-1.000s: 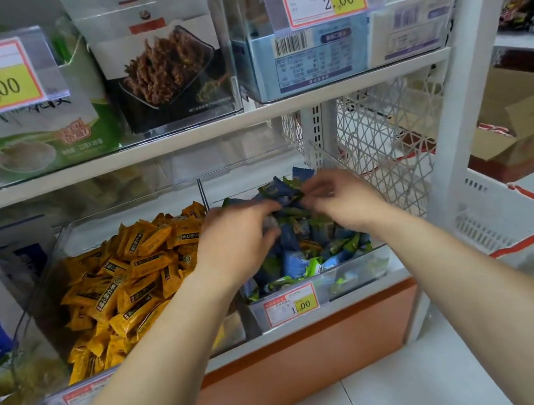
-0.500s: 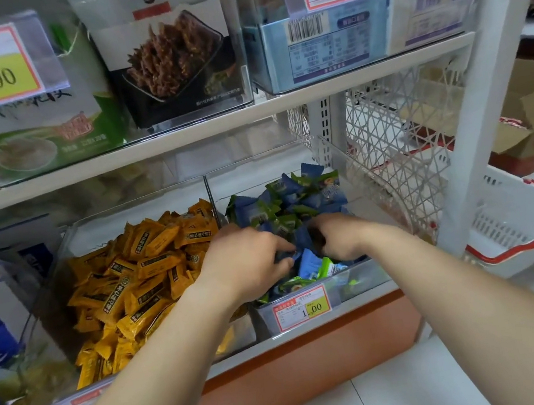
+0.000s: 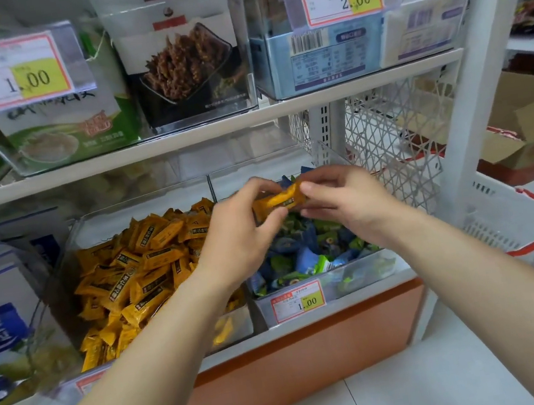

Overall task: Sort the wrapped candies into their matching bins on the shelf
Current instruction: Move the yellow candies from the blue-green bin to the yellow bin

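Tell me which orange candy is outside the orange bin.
The orange candy pinched between the left hand and right hand, held over the blue-and-green bin. All other orange ones lie heaped in the left bin.

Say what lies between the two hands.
An orange candy, pinched at its ends by the left hand and right hand, above the right bin; head view.
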Tool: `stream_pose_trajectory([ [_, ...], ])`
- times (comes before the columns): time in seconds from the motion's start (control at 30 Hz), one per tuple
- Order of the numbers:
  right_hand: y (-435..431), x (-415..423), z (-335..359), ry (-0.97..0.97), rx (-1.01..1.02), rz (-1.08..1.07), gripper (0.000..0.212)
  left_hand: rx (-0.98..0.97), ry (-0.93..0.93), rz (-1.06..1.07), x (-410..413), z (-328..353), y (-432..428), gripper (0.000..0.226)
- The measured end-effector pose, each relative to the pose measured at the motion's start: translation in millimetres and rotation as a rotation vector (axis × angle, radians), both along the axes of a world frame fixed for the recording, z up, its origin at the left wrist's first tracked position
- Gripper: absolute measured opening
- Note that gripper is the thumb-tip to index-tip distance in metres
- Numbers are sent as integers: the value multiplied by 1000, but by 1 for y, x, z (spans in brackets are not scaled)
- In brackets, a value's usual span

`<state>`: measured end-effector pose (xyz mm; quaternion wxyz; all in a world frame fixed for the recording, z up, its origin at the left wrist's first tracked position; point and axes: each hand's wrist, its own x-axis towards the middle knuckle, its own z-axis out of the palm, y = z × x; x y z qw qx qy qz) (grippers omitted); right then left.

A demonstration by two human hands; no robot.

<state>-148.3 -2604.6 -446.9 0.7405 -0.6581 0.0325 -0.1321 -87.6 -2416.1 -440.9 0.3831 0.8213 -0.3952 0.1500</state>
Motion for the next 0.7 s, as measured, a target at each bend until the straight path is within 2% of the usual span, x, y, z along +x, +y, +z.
stream_pose_trajectory([
  [0.07,1,1,0,31,-247,-79,8,-1,2,158,10,11,21,23],
  [0.13,3,3,-5,36,-530,-129,9,139,8,412,24,18,46,30],
  [0.2,11,3,-10,34,-702,-28,11,361,-1,601,32,18,67,44],
  [0.23,17,3,-13,37,-787,50,12,392,-16,612,31,17,72,47],
  [0.33,37,11,-24,74,-974,305,20,283,-173,413,15,9,68,41],
  [0.43,46,24,-31,202,-1000,483,36,378,-167,228,-4,-10,58,54],
  [0.5,45,33,-35,265,-1102,539,60,436,-92,160,-9,-29,58,62],
  [0.57,46,40,-39,299,-1179,552,85,380,-51,115,-8,-41,63,68],
  [0.63,50,46,-45,272,-1210,457,83,309,-28,87,-5,-47,66,73],
  [0.7,55,52,-53,188,-1354,337,64,276,-30,79,-5,-50,68,74],
])
